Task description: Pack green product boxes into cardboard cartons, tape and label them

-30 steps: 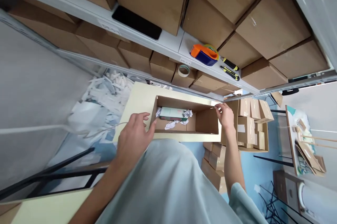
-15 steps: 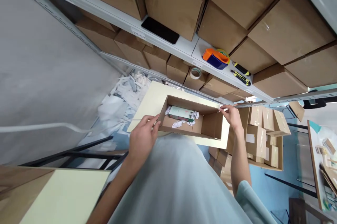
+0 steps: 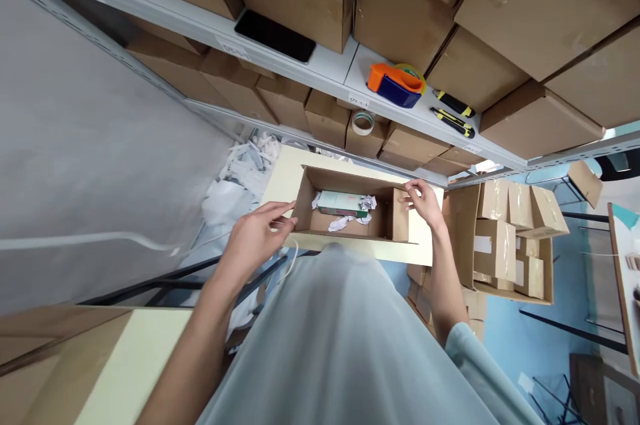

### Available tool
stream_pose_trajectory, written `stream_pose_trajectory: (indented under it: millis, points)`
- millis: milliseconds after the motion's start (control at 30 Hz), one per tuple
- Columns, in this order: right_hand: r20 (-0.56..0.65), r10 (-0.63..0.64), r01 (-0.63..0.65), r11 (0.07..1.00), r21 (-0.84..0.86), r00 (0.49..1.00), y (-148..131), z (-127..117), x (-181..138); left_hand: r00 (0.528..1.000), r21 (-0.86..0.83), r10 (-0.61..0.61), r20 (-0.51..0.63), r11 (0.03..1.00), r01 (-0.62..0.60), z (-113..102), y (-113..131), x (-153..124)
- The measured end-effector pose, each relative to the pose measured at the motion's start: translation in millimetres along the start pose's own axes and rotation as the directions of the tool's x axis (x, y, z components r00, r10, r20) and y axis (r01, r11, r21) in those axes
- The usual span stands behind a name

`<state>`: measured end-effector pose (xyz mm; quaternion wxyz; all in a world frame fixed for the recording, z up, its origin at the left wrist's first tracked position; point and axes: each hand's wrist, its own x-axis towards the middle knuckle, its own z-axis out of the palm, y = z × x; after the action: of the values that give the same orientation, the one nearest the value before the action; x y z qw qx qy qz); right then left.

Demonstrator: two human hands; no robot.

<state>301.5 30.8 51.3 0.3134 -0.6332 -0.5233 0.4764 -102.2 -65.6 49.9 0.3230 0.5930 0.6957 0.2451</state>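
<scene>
An open-topped cardboard box [image 3: 350, 175] sits in front of me on a pale yellow board. In it lies a pale green carton [image 3: 340, 202], with crumpled white paper [image 3: 340, 223] around it. My left hand [image 3: 257, 235] is at the box's left end, thumb and forefinger closed on its edge. At the right end, a short cardboard flap [image 3: 401, 215] stands up lighter than the inside walls. Behind that flap and at the far right corner is my right hand [image 3: 423, 204], fingers spread and touching the cardboard.
The yellow board [image 3: 420, 248] reaches to a shelf rack with brown boxes. On the shelf are a black phone [image 3: 275, 35], an orange and blue tape dispenser [image 3: 396, 85] and two cutters [image 3: 453, 120]. A large carton of small boxes [image 3: 545, 268] stands right; paper scraps [image 3: 250, 168] lie left.
The right end flap has turned inward, and my right hand's fingers have opened from a pinch at the corner. My left fingers have shifted on the left edge. The view has moved slightly.
</scene>
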Motion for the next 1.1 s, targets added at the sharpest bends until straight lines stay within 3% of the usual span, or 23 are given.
stream_pose_trajectory:
  millis: [200,333,433,467,533,600,667,800,933,1100]
  points:
    - [0.015,0.016,-0.016,0.999,0.029,1.0,5.2,2.6,5.4,0.97,-0.257,0.087,0.226,0.966,-0.027,23.5,4.0,-0.5]
    - [0.023,0.019,-0.019,0.999,0.026,1.0,3.8,1.9,6.1,0.938,-0.217,0.138,0.318,0.974,-0.069,42.2,6.3,-1.3]
    - [0.073,0.01,-0.011,1.0,0.014,0.997,2.7,-6.3,1.0,0.936,-0.16,0.052,0.348,0.987,0.005,50.4,3.0,-1.2]
    - [0.093,0.006,-0.007,1.0,0.01,0.996,2.6,-9.7,-1.7,0.948,-0.137,-0.002,0.317,0.989,0.048,53.0,2.0,-0.9]
    - [0.125,0.002,-0.003,1.0,0.009,0.992,3.2,-15.6,-7.4,0.986,-0.095,-0.074,0.148,0.991,0.089,58.7,1.9,0.0]
    - [0.139,0.001,-0.004,1.0,0.022,0.99,4.8,-18.1,-11.8,0.997,-0.066,-0.041,-0.067,0.997,0.036,64.7,4.2,1.5]
    - [0.121,-0.001,-0.004,0.999,0.037,0.993,7.4,-16.1,-13.0,0.986,-0.056,0.026,-0.165,0.998,-0.035,69.6,7.4,3.5]
    - [0.056,0.031,-0.035,0.997,0.07,0.998,12.2,-4.2,-5.1,0.994,-0.121,0.016,-0.112,0.992,-0.029,71.7,7.2,10.0]
    - [0.088,0.074,-0.085,0.989,0.124,0.993,13.6,-2.1,2.0,0.998,-0.137,-0.01,-0.067,0.991,0.001,70.3,-3.3,18.5]
    - [0.163,-0.08,0.1,0.988,-0.12,0.983,24.0,-15.5,-9.2,0.98,-0.061,0.023,-0.196,0.998,-0.035,79.0,-17.5,29.0]
